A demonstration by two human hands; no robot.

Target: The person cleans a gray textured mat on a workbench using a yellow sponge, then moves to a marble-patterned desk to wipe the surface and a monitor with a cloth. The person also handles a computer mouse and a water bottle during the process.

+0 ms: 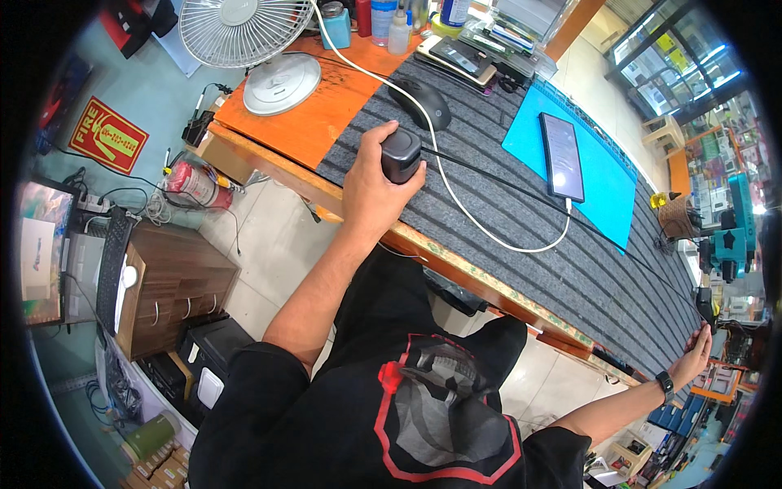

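My left hand (379, 175) is wrapped round a dark grey, rounded cube-shaped block (401, 156), held above the near edge of the striped mat. A black cable (505, 186) leads from beside the block across the mat to the far right. There my right hand (696, 352), with a dark band on its wrist, has its fingers closed at a small black piece (707, 305) by the cable's end. Its exact kind is too small to tell. A lit phone (562, 156) lies on a blue mat (615, 191), with a white cable (489, 232) plugged into it.
A black mouse (420, 103) sits just beyond my left hand on the grey striped mat (481, 175). A white fan (281, 84) stands at the back left. Phones in a stack (458, 59) and bottles (399, 34) line the far side. A basket (674, 218) stands at the right.
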